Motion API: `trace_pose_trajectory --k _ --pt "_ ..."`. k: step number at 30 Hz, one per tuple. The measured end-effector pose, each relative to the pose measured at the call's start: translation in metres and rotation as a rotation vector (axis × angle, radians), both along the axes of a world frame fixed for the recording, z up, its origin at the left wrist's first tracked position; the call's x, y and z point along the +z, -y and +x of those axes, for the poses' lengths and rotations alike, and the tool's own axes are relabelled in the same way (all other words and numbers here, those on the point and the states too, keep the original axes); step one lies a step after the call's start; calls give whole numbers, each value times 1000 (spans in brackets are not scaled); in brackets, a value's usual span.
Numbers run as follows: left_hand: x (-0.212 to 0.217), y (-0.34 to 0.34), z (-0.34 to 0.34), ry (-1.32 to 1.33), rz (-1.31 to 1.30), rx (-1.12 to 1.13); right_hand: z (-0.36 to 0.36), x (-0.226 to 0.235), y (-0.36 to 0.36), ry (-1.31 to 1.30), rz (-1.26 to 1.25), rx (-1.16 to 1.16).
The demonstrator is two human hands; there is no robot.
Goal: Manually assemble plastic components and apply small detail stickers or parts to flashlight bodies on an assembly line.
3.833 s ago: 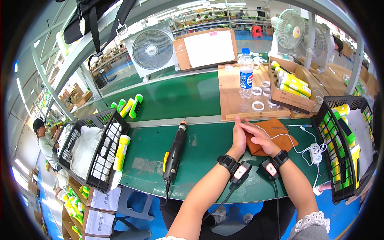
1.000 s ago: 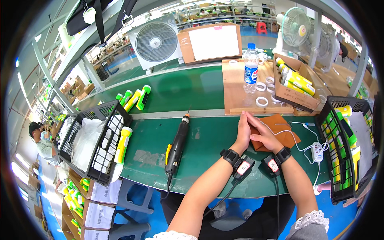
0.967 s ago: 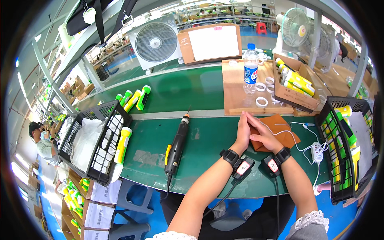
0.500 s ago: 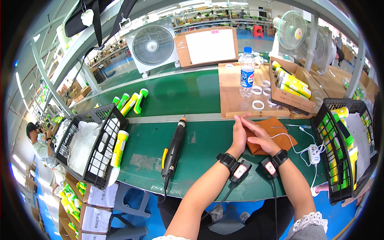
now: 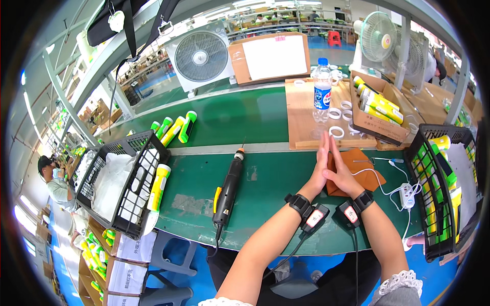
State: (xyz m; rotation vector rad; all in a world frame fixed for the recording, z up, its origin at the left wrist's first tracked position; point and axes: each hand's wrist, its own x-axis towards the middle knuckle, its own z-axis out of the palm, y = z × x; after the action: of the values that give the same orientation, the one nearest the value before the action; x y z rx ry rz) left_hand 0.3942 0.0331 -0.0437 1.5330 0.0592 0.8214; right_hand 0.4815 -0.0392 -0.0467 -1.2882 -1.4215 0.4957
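Observation:
My left hand [image 5: 318,172] and my right hand [image 5: 341,176] are pressed palm to palm above the green bench, fingers stretched straight and pointing away from me. Nothing shows between them. Behind and beside the right hand lies a brown folded sheet [image 5: 363,162] of leather-like material. A black electric screwdriver [image 5: 229,188] with a yellow lever rests on the bench to the left. Right of the sheet are a white cable and a small white power socket block [image 5: 407,195]. Each wrist wears a black strap with a cabled module.
A black basket [image 5: 109,148] stands at left, a yellow flashlight [image 5: 159,187] leaning by it. At right another black basket [image 5: 434,204] holds flashlights. Farther back are a bottle [image 5: 322,97], white rings [image 5: 336,132] and a cardboard box [image 5: 375,127] of flashlights. Several flashlights [image 5: 188,126] lie beyond.
My hands have closed from slightly parted, crossed fingers to palms flat together, fingers upright and aligned. The whole view has shifted slightly, so things sit a little farther right.

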Motion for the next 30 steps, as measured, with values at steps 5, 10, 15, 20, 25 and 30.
trace_pose_trajectory --k 5,10,15,20,25,30 --pt "-1 -2 -1 -53 357 177 -7 12 0 -222 83 165" --pt "-3 0 -2 -139 391 144 -3 3 -3 -422 70 221" --pt "-8 -1 4 -5 135 4 1 7 -1 -407 25 289" --pt "-7 -5 4 34 45 -93 6 -1 -5 -422 34 242" --pt "-7 -5 4 52 14 -69 9 -1 -3 -438 16 181" --pt "-8 -6 5 49 23 -108 2 3 -2 -469 58 212"
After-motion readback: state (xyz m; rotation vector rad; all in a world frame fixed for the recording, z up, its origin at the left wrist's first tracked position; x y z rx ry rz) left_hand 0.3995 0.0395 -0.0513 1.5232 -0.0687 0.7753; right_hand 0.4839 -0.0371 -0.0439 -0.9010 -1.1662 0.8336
